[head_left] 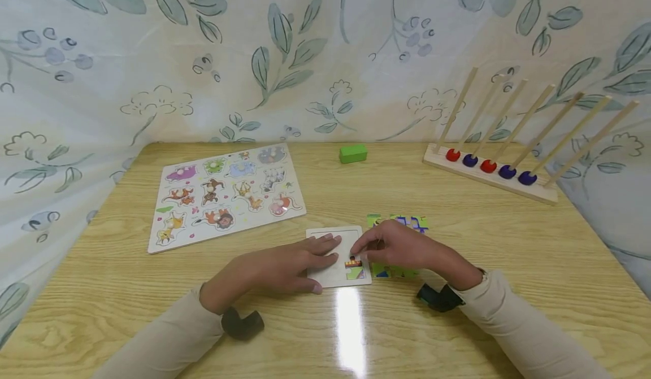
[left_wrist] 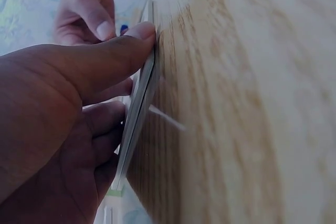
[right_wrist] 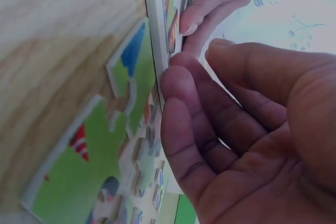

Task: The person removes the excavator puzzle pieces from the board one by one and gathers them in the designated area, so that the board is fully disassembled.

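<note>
A small white puzzle board (head_left: pixel 333 277) lies on the table in front of me, with a coloured picture piece or two (head_left: pixel 354 271) in its near right corner. My left hand (head_left: pixel 285 266) rests across the board's left side, fingers stretched out, and its thumb touches the edge in the left wrist view. Over the right side comes my right hand (head_left: pixel 402 246), fingers bent, fingertips right at the picture pieces. The right wrist view shows its thumb apart from the fingers with nothing between them. Loose green jigsaw pieces (right_wrist: pixel 94 161) lie beside the board, partly hidden under the right hand.
Back left lies an animal knob puzzle (head_left: pixel 229 192). A green block (head_left: pixel 353 153) sits at the table's back edge. At the back right stands a wooden peg rack (head_left: pixel 488 173) with red and blue beads. A floral cloth (head_left: pixel 315 57) hangs behind the table.
</note>
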Motion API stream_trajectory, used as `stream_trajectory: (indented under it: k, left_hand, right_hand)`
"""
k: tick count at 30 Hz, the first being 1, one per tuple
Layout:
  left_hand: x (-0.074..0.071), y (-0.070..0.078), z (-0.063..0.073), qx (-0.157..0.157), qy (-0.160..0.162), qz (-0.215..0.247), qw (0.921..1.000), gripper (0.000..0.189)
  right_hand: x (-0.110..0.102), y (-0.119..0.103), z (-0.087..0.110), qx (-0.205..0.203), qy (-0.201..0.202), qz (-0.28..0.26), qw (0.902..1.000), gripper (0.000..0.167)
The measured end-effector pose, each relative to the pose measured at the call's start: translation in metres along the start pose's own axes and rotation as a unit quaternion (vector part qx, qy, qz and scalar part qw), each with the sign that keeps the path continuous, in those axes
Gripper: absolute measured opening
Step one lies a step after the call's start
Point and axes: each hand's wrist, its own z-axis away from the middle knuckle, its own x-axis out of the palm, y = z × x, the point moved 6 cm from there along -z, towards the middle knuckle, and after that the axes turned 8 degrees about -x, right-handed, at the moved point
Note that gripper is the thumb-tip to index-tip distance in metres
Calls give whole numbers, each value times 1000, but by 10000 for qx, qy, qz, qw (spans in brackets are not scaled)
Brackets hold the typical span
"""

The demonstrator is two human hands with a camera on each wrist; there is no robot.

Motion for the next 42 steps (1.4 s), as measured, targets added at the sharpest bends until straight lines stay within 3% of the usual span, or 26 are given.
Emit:
stream_trajectory:
  k: [13, 25, 31, 42]
  left_hand:
    - [1, -1, -2, 226, 52, -24, 9997, 63]
    - [1, -2, -1, 70, -29, 73, 9999, 63]
    - [1, -2, -1, 39, -5, 84, 10000, 63]
    - [-1, 0, -1, 78, 14, 90, 9999, 63]
  right_hand:
    - [2, 1, -2, -51, -8, -269, 9996, 18]
    - [4, -1, -4, -266, 98, -669, 9974, 17]
    - [9, 2, -8, -67, 124, -691, 9975, 19]
    - [13, 0, -11, 86, -201, -663, 9976, 13]
